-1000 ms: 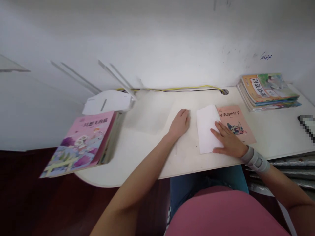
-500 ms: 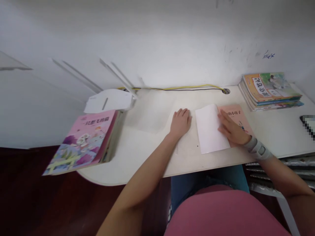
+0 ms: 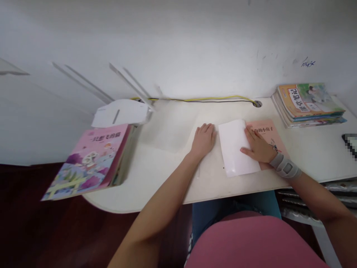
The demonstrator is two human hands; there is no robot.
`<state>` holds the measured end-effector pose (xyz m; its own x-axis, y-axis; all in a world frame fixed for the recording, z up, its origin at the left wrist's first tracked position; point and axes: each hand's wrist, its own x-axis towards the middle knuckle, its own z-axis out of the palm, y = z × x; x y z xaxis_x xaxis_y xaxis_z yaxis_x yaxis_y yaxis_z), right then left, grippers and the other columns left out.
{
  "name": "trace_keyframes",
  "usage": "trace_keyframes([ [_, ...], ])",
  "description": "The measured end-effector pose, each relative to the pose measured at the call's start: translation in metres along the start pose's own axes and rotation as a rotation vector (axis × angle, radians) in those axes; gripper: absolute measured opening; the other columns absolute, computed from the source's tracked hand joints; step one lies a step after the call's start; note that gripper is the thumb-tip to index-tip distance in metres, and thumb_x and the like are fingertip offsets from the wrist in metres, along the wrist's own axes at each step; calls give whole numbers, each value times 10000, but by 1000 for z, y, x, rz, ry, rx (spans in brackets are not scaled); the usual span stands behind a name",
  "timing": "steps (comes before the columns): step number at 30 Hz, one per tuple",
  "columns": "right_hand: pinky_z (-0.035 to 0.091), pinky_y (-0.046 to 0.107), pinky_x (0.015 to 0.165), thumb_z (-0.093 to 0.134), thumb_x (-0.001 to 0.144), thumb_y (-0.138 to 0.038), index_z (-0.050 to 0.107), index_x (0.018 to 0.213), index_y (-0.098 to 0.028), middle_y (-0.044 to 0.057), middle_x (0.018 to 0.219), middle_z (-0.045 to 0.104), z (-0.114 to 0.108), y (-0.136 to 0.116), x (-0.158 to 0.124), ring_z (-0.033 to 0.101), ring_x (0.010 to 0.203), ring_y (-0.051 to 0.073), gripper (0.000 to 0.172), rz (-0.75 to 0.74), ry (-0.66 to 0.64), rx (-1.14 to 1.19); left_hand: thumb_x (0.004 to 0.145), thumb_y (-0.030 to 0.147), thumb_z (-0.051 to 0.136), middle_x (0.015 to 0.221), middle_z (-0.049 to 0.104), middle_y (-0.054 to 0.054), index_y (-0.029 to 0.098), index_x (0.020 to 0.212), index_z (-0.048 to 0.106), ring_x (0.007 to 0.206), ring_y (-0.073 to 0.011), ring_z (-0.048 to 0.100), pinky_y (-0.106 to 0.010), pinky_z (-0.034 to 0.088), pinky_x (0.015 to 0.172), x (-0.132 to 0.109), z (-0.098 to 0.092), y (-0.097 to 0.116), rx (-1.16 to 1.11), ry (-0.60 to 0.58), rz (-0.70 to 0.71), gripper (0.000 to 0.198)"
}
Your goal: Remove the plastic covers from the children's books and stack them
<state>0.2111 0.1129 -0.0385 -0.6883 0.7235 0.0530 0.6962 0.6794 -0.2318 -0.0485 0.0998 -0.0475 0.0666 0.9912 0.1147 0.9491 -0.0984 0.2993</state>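
Partly covered, the booklet (image 3: 234,150) lies under the flattened right hand (image 3: 258,146), thumb spread.

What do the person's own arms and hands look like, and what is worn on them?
The left hand and right hand have no gloves, and no sleeve shows on either forearm. A wide grey wristband with a rectangular fastening wraps the right wrist; the left wrist is bare.
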Motion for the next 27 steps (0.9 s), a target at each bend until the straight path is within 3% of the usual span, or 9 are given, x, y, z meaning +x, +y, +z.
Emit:
trace_keyframes([
  [9, 219, 504, 1120, 397, 883, -548, 87, 1477, -14, 258, 1528, 179, 2, -8, 2, 157, 1428, 307, 857, 81, 10, -58, 943, 273, 246, 1359, 503, -169, 84, 1302, 457, 1295, -265, 407, -452, 285, 1102, 1, -1, -1, -20, 31, 0, 457],
  [14, 189, 505, 1126, 348, 892, -583, 202, 1455, 8, 262, 1522, 193, 2, -16, 4, 174, 1422, 317, 829, 139, 5, -54, 943, 255, 226, 1318, 521, -190, 57, 1285, 462, 1247, -265, 450, -433, 305, 1089, 1, -1, -2, -27, 50, 11, 459],
  [27, 196, 532, 1108, 280, 913, -608, 282, 1443, -10, 247, 1510, 246, 3, -26, 4, 222, 1399, 361, 798, 108, 30, -199, 950, 260, 252, 1246, 556, -170, 104, 1233, 490, 1173, -255, 496, -423, 354, 1035, 2, 1, -3, -33, 85, 26, 402],
])
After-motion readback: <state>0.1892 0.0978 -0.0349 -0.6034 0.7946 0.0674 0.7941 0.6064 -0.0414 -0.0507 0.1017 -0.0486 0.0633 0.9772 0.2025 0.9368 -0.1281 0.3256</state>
